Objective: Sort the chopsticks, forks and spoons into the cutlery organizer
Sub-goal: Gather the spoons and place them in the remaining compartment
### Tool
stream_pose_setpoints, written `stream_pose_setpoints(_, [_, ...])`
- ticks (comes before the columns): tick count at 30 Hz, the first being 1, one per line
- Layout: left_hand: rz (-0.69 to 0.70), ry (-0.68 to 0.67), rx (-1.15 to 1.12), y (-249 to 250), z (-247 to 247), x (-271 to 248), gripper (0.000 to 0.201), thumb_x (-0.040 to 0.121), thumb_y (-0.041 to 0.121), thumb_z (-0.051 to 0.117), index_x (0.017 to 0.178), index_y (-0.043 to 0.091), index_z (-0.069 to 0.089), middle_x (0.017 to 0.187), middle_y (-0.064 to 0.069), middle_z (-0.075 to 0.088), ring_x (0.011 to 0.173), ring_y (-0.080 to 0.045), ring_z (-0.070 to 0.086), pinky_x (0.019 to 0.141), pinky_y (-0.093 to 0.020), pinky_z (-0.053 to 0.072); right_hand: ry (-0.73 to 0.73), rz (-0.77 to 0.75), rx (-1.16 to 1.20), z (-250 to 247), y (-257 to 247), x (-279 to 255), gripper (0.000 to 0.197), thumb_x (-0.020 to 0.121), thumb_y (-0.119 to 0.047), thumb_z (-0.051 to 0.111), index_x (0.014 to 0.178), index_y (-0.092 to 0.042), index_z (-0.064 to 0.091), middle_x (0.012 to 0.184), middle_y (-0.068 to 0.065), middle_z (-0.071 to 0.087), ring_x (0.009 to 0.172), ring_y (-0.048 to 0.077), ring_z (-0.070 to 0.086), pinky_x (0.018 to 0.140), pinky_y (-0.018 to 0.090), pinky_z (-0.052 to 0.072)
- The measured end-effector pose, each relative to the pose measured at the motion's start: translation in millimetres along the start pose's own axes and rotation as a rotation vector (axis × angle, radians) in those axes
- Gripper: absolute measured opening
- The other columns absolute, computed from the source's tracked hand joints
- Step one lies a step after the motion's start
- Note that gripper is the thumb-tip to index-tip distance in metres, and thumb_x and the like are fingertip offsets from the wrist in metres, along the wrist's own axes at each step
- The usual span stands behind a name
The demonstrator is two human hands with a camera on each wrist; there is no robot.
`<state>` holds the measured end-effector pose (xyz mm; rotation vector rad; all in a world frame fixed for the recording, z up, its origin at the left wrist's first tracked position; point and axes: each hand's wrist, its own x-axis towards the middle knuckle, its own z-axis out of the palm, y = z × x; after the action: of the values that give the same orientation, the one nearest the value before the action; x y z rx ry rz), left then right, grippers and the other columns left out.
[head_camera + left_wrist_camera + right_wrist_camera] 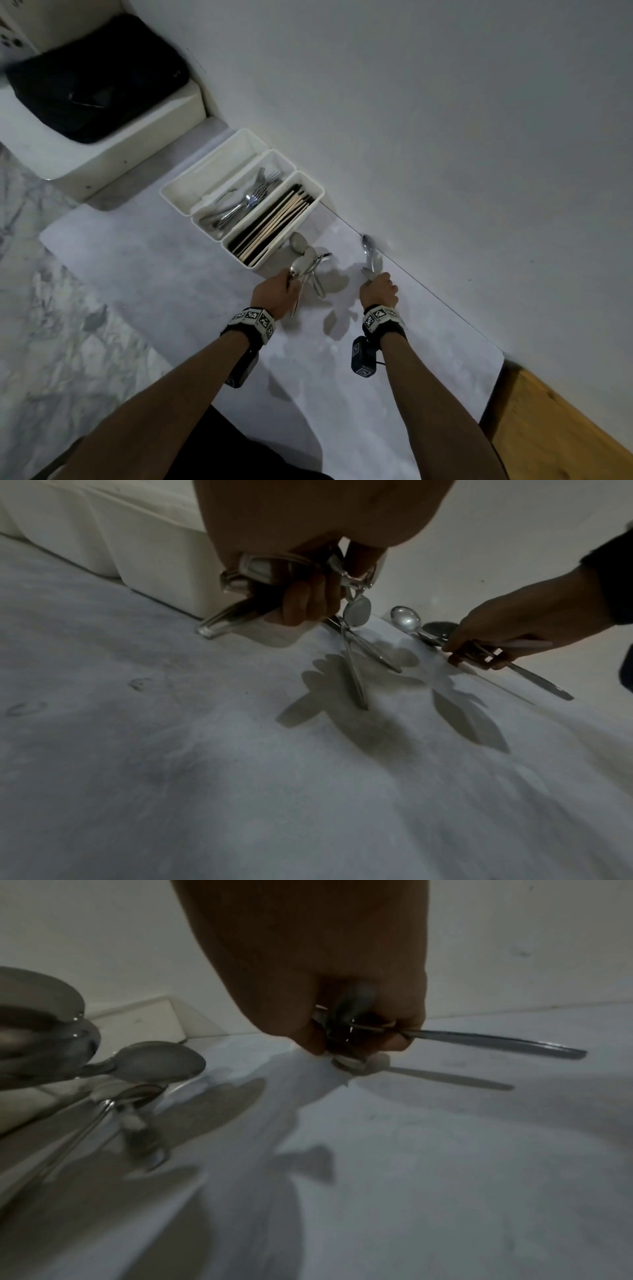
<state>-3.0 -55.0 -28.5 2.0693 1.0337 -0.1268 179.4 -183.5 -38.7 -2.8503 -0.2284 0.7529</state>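
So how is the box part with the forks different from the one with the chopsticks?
The fork compartment is the middle one; the chopstick compartment is the one nearest the hands. The fork compartment holds shiny metal forks in a loose jumble; the chopstick compartment holds black and pale chopsticks lying straight, side by side. Both are long white sections of the same cutlery organizer.

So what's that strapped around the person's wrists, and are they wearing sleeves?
No sleeves: both forearms are bare. Each wrist carries a black band topped with white squares printed in black-and-white checker-like markers. A small dark box hangs under each band; the right one has a thin cable.
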Motion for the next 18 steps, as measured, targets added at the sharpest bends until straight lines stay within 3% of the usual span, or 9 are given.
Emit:
stream_pose_setpoints(2, [-0.007, 0.008, -0.016, -0.6, 0.3, -1.1, 0.024, 0.095, 0.029, 0.036, 0.100, 0.011, 0.051, 0.093, -0.015, 0.067, 0.087, -0.035, 0.062, 0.075, -0.038, 0.046, -0.038, -0.015, 0.028, -5.8, 5.9, 0.6, 0.039, 0.090, -0.010, 0.044, 0.126, 0.000, 0.036, 0.123, 0.022, 0.058, 0.113, 0.038, 0.055, 0.091, 0.042, 0.043])
stream_pose_setpoints(5, [-0.023, 0.000, -0.075, -2.8, 0.5, -3.2, 0.022, 0.096, 0.026, 0.035, 0.098, 0.010, 0.051, 0.094, -0.016, 0.066, 0.088, -0.035, 0.061, 0.072, -0.035, 0.041, -0.116, -0.037, 0.169, -13.0, 6.4, -1.4, 0.026, 0.090, -0.006, 0.042, 0.115, -0.002, 0.036, 0.116, 0.026, 0.060, 0.095, 0.039, 0.060, 0.073, 0.037, 0.042])
stream_pose_setpoints(7, [-0.049, -0.061, -0.101, -5.7, 0.1, -3.7, 0.023, 0.097, 0.026, 0.035, 0.101, 0.009, 0.050, 0.099, -0.018, 0.064, 0.094, -0.036, 0.060, 0.075, -0.037, 0.040, -0.121, -0.028, 0.261, -12.7, -2.1, -5.2, 0.017, 0.093, -0.009, 0.039, 0.109, -0.004, 0.037, 0.116, 0.026, 0.059, 0.092, 0.037, 0.058, 0.072, 0.036, 0.041])
stream_pose_setpoints(9, [-0.103, -0.146, -0.091, -9.1, -0.8, -3.5, 0.030, 0.097, 0.033, 0.035, 0.107, 0.009, 0.050, 0.108, -0.018, 0.063, 0.101, -0.037, 0.059, 0.083, -0.040, 0.043, -0.085, -0.025, 0.302, -9.4, -14.7, -10.0, 0.024, 0.097, -0.015, 0.039, 0.115, 0.001, 0.042, 0.118, 0.026, 0.059, 0.102, 0.040, 0.059, 0.077, 0.038, 0.044])
stream_pose_setpoints(12, [-0.175, -0.230, -0.029, -12.2, -3.1, -4.5, 0.045, 0.094, 0.048, 0.039, 0.114, 0.010, 0.049, 0.114, -0.015, 0.062, 0.105, -0.036, 0.060, 0.089, -0.040, 0.045, -0.119, -0.059, 0.311, -1.7, -31.0, -19.7, 0.040, 0.096, -0.032, 0.052, 0.116, 0.001, 0.047, 0.118, 0.021, 0.062, 0.107, 0.038, 0.061, 0.086, 0.041, 0.049])
stream_pose_setpoints(18, [-0.179, -0.177, 0.158, -19.5, -7.4, -6.4, 0.044, 0.091, 0.046, 0.045, 0.107, 0.008, 0.060, 0.110, -0.015, 0.068, 0.101, -0.034, 0.064, 0.087, -0.039, 0.050, -0.241, -0.032, 0.387, 18.1, -55.1, -41.6, 0.071, 0.080, -0.061, 0.063, 0.116, -0.001, 0.055, 0.108, 0.014, 0.063, 0.097, 0.032, 0.062, 0.070, 0.031, 0.045])
